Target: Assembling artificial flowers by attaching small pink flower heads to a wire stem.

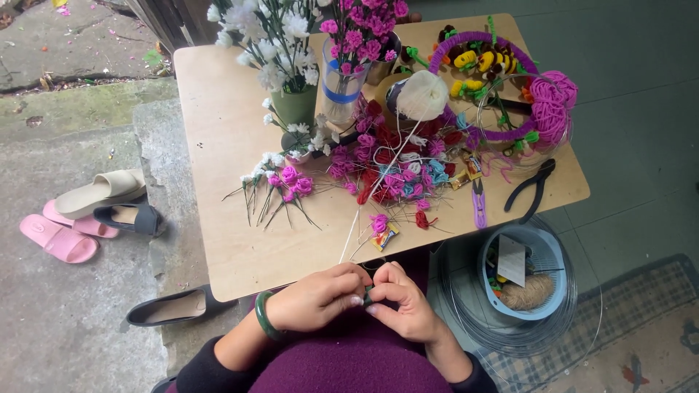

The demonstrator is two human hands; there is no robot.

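Note:
My left hand (317, 297) and my right hand (404, 302) meet at the near edge of the wooden table (226, 145), fingertips pinched together on a small green stem piece (368, 295). A white yarn strand (378, 189) runs from my hands up to a cream yarn ball (422, 94). A green bangle (263, 316) sits on my left wrist. Just beyond my hands lies a pink handmade flower (378, 222). More pink, red and blue handmade flowers (397, 164) are piled in the table's middle.
Vases with white flowers (280, 44) and pink flowers (360, 36) stand at the back. Black pliers (531, 189) and purple snips (479, 204) lie right, near a pink yarn ball (550, 109). A blue basket (524, 273) sits inside wire coils on the floor. Shoes (95, 207) lie left.

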